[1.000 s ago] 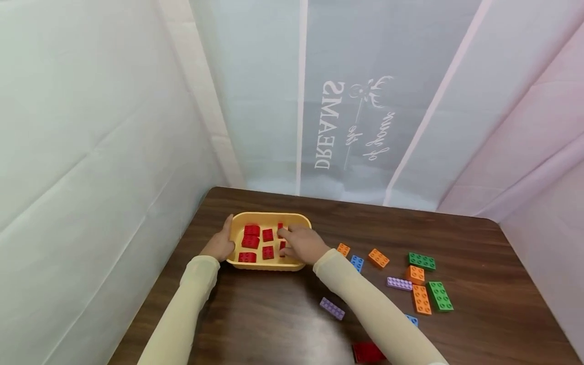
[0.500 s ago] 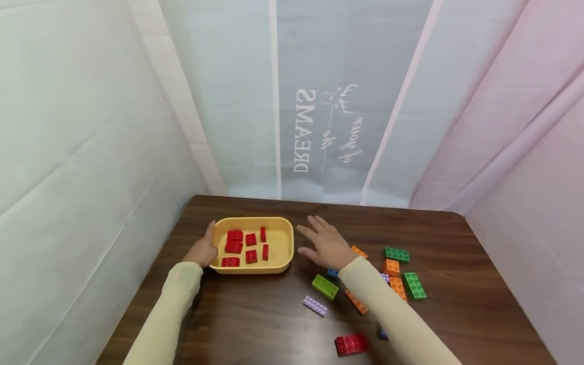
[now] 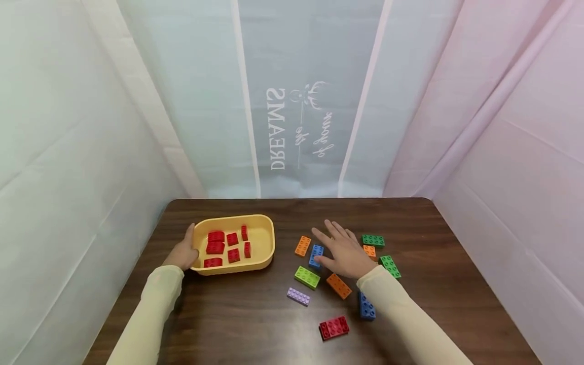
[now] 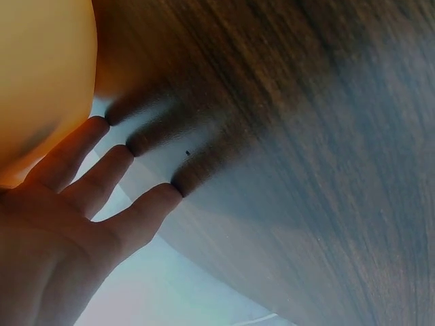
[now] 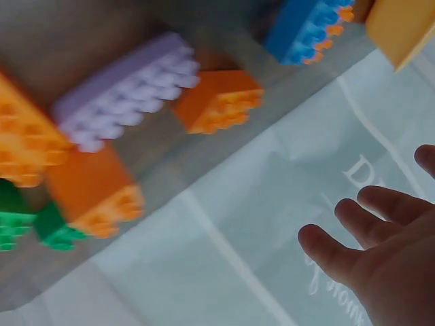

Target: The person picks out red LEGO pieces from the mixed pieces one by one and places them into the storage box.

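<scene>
My left hand (image 3: 182, 253) holds the left end of a yellow tray (image 3: 264, 238), its thumb over the rim and its fingers outside. In the left wrist view, three fingertips (image 4: 129, 149) rest on the tabletop beside the tray's wall. Several red toy bricks (image 3: 215, 247) lie inside the tray in rough columns. My right hand (image 3: 347, 253), fingers spread and holding nothing, hovers over the loose bricks to the tray's right. Near its thumb is a light blue brick (image 3: 316, 256), and an orange brick (image 3: 302, 246) lies just left of that.
Around the right hand lie a lime brick (image 3: 307, 277), a dark orange brick (image 3: 339, 286), a lilac brick (image 3: 298, 296), a dark blue brick (image 3: 366, 306) and green bricks (image 3: 373, 241). A dark red brick (image 3: 334, 328) sits nearer the front. White cloth (image 3: 91, 203) hangs beyond the table's edges.
My right hand has withdrawn from the red bricks in the tray and moved right, over the loose bricks, with fingers spreading. The head view has turned right. My left hand stays at the tray's end.
</scene>
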The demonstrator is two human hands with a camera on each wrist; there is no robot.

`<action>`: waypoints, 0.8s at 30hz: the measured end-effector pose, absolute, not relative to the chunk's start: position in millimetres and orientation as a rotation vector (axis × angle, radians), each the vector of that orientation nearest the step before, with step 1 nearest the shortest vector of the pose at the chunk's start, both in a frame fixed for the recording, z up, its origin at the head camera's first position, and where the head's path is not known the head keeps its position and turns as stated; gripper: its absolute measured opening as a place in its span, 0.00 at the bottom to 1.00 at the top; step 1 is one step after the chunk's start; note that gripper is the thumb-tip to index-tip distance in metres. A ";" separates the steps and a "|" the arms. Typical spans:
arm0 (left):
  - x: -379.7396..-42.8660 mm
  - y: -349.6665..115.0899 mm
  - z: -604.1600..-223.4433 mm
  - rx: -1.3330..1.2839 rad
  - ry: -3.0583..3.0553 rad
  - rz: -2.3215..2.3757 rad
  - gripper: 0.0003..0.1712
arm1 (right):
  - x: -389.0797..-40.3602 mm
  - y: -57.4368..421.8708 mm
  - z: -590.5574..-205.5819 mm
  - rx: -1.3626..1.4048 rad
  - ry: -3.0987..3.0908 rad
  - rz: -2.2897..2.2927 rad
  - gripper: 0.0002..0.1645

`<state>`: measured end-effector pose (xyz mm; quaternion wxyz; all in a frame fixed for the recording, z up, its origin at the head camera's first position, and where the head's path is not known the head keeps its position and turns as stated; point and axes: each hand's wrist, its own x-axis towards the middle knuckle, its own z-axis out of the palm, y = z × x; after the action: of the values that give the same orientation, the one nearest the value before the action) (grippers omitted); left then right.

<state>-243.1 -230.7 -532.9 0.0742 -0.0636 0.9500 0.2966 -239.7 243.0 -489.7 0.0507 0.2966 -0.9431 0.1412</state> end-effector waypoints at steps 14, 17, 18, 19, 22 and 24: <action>-237.8 -232.8 -527.4 -0.223 2.834 0.843 0.51 | -198.4 299.0 -504.9 0.690 -2.929 0.476 0.46; -238.0 -233.2 -527.2 -0.212 2.840 0.837 0.51 | -188.5 305.5 -511.0 0.674 -2.921 0.489 0.45; -238.3 -233.2 -527.2 -0.210 2.840 0.836 0.51 | -185.3 307.4 -513.6 0.674 -2.914 0.489 0.44; -238.9 -233.3 -527.1 -0.209 2.838 0.836 0.51 | -182.0 308.9 -516.1 0.672 -2.910 0.489 0.44; -240.8 -232.7 -526.8 -0.211 2.834 0.839 0.52 | -171.8 314.0 -523.0 0.645 -2.917 0.473 0.44; -242.4 -231.4 -526.3 -0.208 2.836 0.837 0.51 | -163.8 317.0 -526.7 0.628 -2.927 0.475 0.44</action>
<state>-242.4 -231.4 -526.3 0.0886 -0.0698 0.9529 0.2814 -163.8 317.0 -526.7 0.0554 0.2068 -0.9642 0.1566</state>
